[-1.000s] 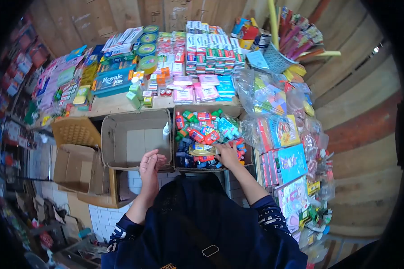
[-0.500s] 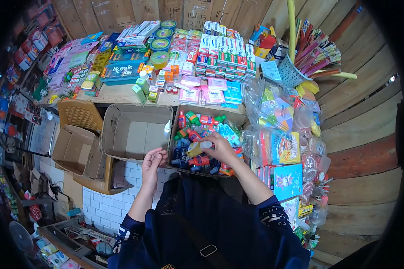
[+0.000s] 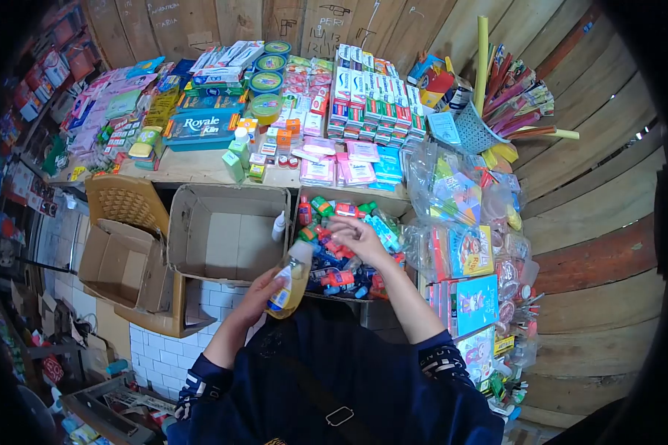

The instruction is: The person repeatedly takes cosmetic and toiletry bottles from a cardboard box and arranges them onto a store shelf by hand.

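Note:
My left hand (image 3: 261, 295) is closed around a clear bottle of yellow liquid (image 3: 295, 280), tilted, with a pale cap at its upper end and a label near my fingers. My right hand (image 3: 358, 241) hovers over a cardboard box (image 3: 304, 196) filled with small bottles, its fingers apart and nothing seen in them. Red bottles (image 3: 339, 278), green bottles (image 3: 321, 205) and dark blue ones lie jumbled in that box. To the left is another cardboard box (image 3: 230, 199), where a single white bottle (image 3: 278, 226) stands against the right wall.
A smaller cardboard box (image 3: 119, 263) rests on a brown plastic chair (image 3: 126, 196). Behind the boxes, a table (image 3: 189, 159) bears toothpaste cartons (image 3: 375, 93), pink packs (image 3: 318, 172) and blue Royale boxes (image 3: 202, 126). Books (image 3: 473, 304) and plastic-wrapped goods line the right side.
The yellow bottle has passed from my right hand to my left and moved out of the box toward my body. My right hand has let go and stays above the bottles.

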### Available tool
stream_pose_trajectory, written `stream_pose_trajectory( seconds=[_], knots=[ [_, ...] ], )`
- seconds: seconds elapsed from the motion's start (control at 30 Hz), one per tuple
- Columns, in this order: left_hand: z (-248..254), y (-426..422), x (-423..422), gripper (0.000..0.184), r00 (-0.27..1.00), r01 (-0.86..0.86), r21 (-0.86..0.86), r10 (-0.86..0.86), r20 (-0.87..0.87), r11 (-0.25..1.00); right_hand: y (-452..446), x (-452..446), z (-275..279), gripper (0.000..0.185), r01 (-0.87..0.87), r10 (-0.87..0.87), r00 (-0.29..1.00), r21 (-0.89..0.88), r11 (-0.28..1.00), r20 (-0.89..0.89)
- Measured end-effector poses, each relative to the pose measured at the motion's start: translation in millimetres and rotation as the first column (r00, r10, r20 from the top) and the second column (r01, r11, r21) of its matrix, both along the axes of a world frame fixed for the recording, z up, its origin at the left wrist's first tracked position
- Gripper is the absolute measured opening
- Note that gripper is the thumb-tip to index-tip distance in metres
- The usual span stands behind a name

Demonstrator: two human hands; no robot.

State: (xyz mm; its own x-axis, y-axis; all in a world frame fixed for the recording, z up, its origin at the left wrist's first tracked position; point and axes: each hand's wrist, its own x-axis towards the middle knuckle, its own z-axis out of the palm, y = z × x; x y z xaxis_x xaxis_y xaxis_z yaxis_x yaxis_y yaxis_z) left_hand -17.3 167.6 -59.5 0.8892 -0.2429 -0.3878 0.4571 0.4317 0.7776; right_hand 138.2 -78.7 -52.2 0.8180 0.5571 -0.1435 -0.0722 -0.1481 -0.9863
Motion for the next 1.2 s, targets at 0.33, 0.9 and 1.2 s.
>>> stream_pose_trajectory(
  seconds=[0.33,0.9,1.2],
  knots=[
    [0,41,-30,0.035,0.943,-0.332,0.147,0.331,0.031,0.932,29,16,-100,0.050,0.312,0.307,0.747,-0.719,0.621,0.590],
    [8,-99,-90,0.050,0.743,-0.669,0.069,0.668,0.041,0.740,7,29,-128,0.050,0.065,0.424,0.688,-0.632,0.772,0.589],
    [-14,-148,-169,0.054,0.492,-0.860,0.059,0.855,-0.164,0.506,-55,46,-83,0.060,0.184,0.191,0.797,0.531,0.827,-0.573]
  ],
)
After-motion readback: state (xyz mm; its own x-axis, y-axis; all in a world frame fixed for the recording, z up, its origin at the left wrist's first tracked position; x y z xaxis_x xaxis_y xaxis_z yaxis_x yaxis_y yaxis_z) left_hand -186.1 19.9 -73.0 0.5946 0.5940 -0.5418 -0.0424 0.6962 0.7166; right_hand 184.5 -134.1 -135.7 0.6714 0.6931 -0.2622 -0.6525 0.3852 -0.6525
